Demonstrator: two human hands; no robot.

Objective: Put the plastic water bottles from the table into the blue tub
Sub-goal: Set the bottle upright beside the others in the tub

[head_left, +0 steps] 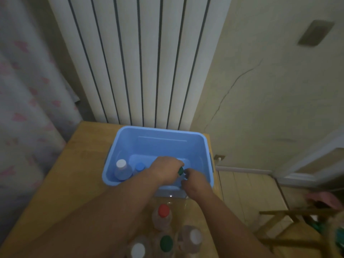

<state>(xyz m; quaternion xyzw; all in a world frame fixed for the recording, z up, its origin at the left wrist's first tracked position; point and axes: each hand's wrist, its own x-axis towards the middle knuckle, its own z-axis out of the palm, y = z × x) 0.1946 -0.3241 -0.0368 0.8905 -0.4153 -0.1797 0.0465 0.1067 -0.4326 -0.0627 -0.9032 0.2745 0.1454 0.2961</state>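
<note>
The blue tub (160,138) stands on the wooden table (78,164) by the radiator. Inside it, at the left, stand a white-capped bottle (122,169) and a blue-capped bottle (140,167). My left hand (164,169) reaches into the tub and grips a green-capped bottle (180,170) at its top. My right hand (193,181) is over the tub's near rim, fingers curled next to the same bottle; whether it grips it is unclear. On the table near me stand several bottles: red-capped (163,211), green-capped (166,243), white-capped (195,237) and another white-capped (138,250).
A white radiator (141,62) rises behind the table. A patterned curtain (24,108) hangs at the left. A wooden rack (297,228) stands on the floor at the right, below the table's right edge.
</note>
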